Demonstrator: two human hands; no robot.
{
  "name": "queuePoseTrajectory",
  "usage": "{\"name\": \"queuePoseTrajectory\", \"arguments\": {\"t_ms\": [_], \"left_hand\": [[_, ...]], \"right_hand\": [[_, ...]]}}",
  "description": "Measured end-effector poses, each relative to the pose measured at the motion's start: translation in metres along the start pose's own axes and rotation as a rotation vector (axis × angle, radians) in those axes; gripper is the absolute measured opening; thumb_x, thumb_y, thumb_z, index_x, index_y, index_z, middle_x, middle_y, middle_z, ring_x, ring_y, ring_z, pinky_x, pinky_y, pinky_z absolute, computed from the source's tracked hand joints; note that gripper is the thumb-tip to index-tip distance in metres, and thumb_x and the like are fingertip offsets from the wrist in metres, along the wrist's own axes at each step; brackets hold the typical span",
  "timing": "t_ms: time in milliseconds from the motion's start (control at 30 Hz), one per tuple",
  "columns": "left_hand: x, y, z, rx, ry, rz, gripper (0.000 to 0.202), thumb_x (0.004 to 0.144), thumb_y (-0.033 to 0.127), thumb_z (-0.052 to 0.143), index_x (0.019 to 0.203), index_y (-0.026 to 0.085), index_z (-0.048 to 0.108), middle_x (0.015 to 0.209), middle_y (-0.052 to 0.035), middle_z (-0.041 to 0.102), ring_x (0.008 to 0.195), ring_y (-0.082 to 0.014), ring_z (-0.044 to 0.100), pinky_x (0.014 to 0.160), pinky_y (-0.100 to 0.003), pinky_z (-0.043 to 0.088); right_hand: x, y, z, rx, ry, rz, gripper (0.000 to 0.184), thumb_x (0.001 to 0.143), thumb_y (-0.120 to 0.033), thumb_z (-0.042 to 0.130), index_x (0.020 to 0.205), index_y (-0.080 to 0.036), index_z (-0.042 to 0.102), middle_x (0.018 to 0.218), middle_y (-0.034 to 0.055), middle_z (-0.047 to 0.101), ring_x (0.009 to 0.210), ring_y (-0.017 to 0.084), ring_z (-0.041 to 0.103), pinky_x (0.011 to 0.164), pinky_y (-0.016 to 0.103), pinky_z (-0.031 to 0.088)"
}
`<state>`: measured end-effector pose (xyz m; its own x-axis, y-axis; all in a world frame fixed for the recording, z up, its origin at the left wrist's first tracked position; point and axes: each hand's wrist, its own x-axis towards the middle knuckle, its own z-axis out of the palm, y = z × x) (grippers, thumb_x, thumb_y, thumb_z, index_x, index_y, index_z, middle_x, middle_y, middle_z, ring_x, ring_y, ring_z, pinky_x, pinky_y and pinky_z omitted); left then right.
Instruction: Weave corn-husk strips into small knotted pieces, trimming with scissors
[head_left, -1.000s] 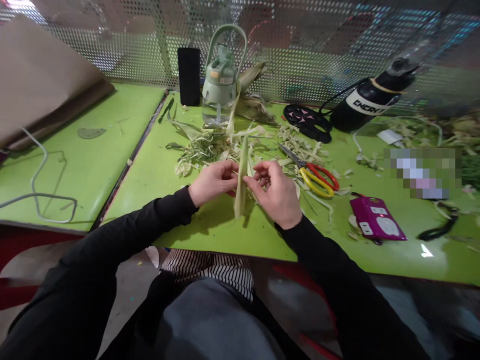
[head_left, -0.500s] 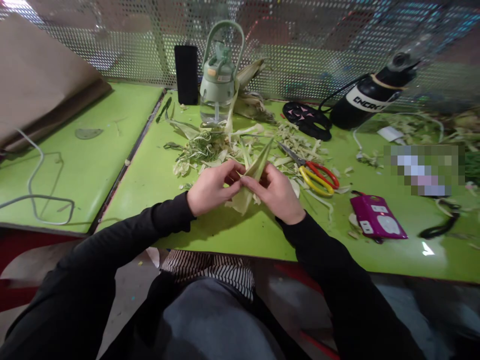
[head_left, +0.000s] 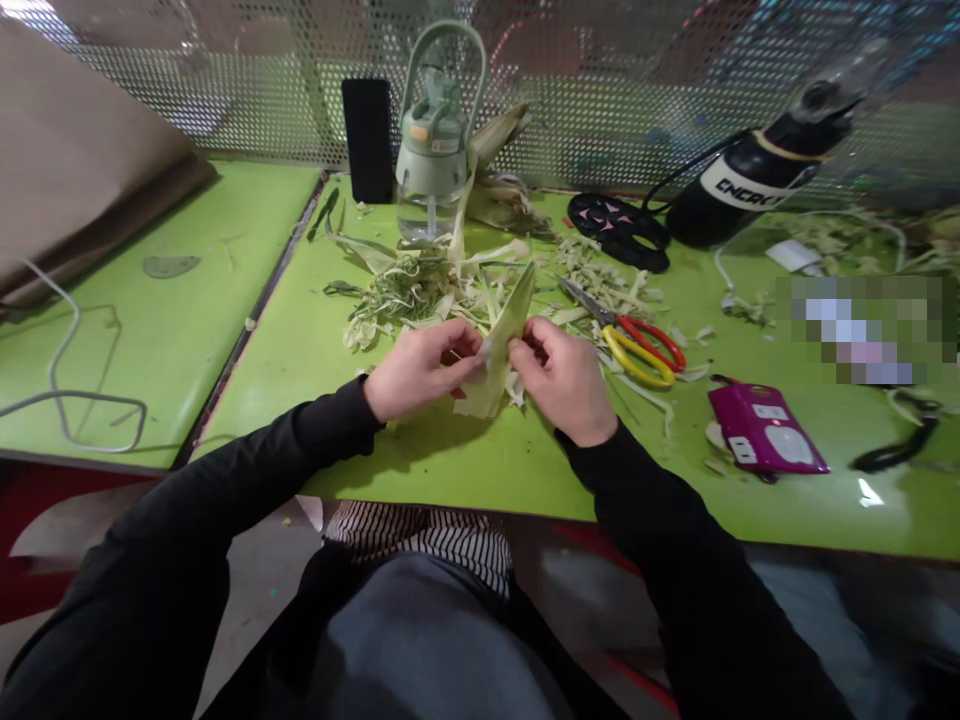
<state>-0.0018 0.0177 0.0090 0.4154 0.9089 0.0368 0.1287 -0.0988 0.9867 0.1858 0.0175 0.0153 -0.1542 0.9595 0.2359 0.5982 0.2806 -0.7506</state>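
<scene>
Both hands meet over the green table (head_left: pixel 465 460) and pinch one pale green leaf strip (head_left: pixel 504 335) between them. My left hand (head_left: pixel 420 368) grips its left edge with curled fingers. My right hand (head_left: pixel 568 380) holds the right edge, fingers closed on it. The strip stands tilted, its tip pointing up and to the right, its lower end resting near the table. Behind the hands lies a heap of cut leaf scraps (head_left: pixel 420 290).
Red and yellow scissors (head_left: pixel 630 345) lie right of the hands. A magenta device (head_left: pixel 765 430) sits further right. At the back stand a green water jug (head_left: pixel 431 150), a black box (head_left: pixel 367 140), a black bottle (head_left: pixel 757 180) and a mesh wall. A white cable (head_left: pixel 67 390) lies far left.
The leaf strip went from upright to tilted with its tip up and right, while both hands shifted slightly and kept their hold on it.
</scene>
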Motion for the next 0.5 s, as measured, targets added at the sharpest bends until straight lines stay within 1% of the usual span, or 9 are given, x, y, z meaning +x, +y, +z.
{"name": "queuePoseTrajectory", "arguments": {"t_ms": [67, 133, 200, 233, 300, 333, 367, 433, 500], "left_hand": [[0.002, 0.001, -0.003, -0.159, -0.051, -0.132, 0.009, 0.088, 0.013, 0.058, 0.084, 0.016, 0.05, 0.071, 0.004, 0.058, 0.057, -0.0041, 0.059, 0.057, -0.015, 0.056], [0.005, 0.002, -0.006, -0.327, -0.11, -0.29, 0.009, 0.091, 0.014, 0.055, 0.087, 0.016, 0.048, 0.073, 0.0032, 0.06, 0.06, -0.0048, 0.062, 0.065, -0.019, 0.059], [0.006, 0.003, -0.008, -0.453, -0.141, -0.41, 0.007, 0.093, 0.013, 0.054, 0.089, 0.016, 0.048, 0.075, 0.0021, 0.061, 0.062, -0.0049, 0.063, 0.072, -0.023, 0.06], [0.005, 0.004, -0.008, -0.486, -0.141, -0.437, 0.006, 0.093, 0.013, 0.054, 0.09, 0.015, 0.049, 0.077, 0.0013, 0.062, 0.063, -0.0048, 0.063, 0.074, -0.023, 0.06], [-0.001, 0.005, -0.009, -0.491, -0.178, -0.428, 0.003, 0.093, 0.017, 0.056, 0.094, 0.015, 0.053, 0.082, -0.0018, 0.065, 0.067, -0.0062, 0.065, 0.075, -0.023, 0.06], [-0.007, 0.006, -0.009, -0.463, -0.233, -0.403, 0.008, 0.094, 0.022, 0.057, 0.096, 0.014, 0.056, 0.086, -0.004, 0.066, 0.071, -0.0078, 0.066, 0.074, -0.023, 0.059], [-0.014, 0.007, -0.009, -0.413, -0.316, -0.368, 0.015, 0.095, 0.028, 0.057, 0.097, 0.014, 0.058, 0.09, -0.0062, 0.067, 0.074, -0.0097, 0.067, 0.073, -0.023, 0.059], [-0.032, 0.009, -0.009, -0.251, -0.558, -0.298, 0.028, 0.096, 0.039, 0.054, 0.094, 0.012, 0.062, 0.091, -0.008, 0.068, 0.075, -0.0118, 0.066, 0.07, -0.024, 0.058], [-0.049, 0.01, -0.011, -0.043, -0.722, -0.191, 0.033, 0.097, 0.04, 0.05, 0.084, 0.013, 0.064, 0.077, -0.0041, 0.065, 0.064, -0.0093, 0.058, 0.061, -0.02, 0.051]], "right_hand": [[0.003, 0.004, -0.001, 0.291, -0.127, 0.144, 0.014, 0.087, -0.031, 0.054, 0.079, -0.02, 0.056, 0.061, -0.0029, 0.052, 0.052, 0.012, 0.045, 0.051, 0.026, 0.035], [0.006, 0.011, 0.001, 0.561, -0.225, 0.269, 0.018, 0.085, -0.037, 0.058, 0.082, -0.02, 0.058, 0.061, -0.0041, 0.049, 0.051, 0.01, 0.043, 0.048, 0.024, 0.034], [0.006, 0.017, 0.005, 0.686, -0.24, 0.336, 0.024, 0.082, -0.043, 0.064, 0.083, -0.02, 0.058, 0.063, -0.0051, 0.048, 0.051, 0.009, 0.041, 0.047, 0.022, 0.033], [0.004, 0.019, 0.007, 0.699, -0.228, 0.347, 0.026, 0.081, -0.045, 0.066, 0.084, -0.02, 0.058, 0.064, -0.0053, 0.048, 0.052, 0.009, 0.041, 0.047, 0.022, 0.033], [-0.002, 0.02, 0.009, 0.667, -0.222, 0.321, 0.029, 0.082, -0.048, 0.067, 0.087, -0.02, 0.059, 0.067, -0.0053, 0.049, 0.054, 0.009, 0.042, 0.048, 0.022, 0.035], [-0.007, 0.019, 0.01, 0.632, -0.247, 0.286, 0.03, 0.083, -0.049, 0.066, 0.087, -0.02, 0.059, 0.068, -0.0052, 0.05, 0.055, 0.009, 0.043, 0.049, 0.022, 0.036], [-0.013, 0.017, 0.01, 0.595, -0.299, 0.237, 0.03, 0.084, -0.05, 0.066, 0.088, -0.02, 0.06, 0.068, -0.0049, 0.051, 0.056, 0.009, 0.044, 0.05, 0.022, 0.037], [-0.025, 0.011, 0.009, 0.556, -0.501, 0.113, 0.033, 0.085, -0.052, 0.066, 0.084, -0.019, 0.06, 0.071, -0.0036, 0.054, 0.061, 0.01, 0.048, 0.055, 0.023, 0.041], [-0.034, 0.004, 0.008, 0.555, -0.757, -0.029, 0.039, 0.085, -0.056, 0.065, 0.079, -0.018, 0.06, 0.069, -0.0033, 0.056, 0.061, 0.009, 0.05, 0.057, 0.023, 0.042]]}}
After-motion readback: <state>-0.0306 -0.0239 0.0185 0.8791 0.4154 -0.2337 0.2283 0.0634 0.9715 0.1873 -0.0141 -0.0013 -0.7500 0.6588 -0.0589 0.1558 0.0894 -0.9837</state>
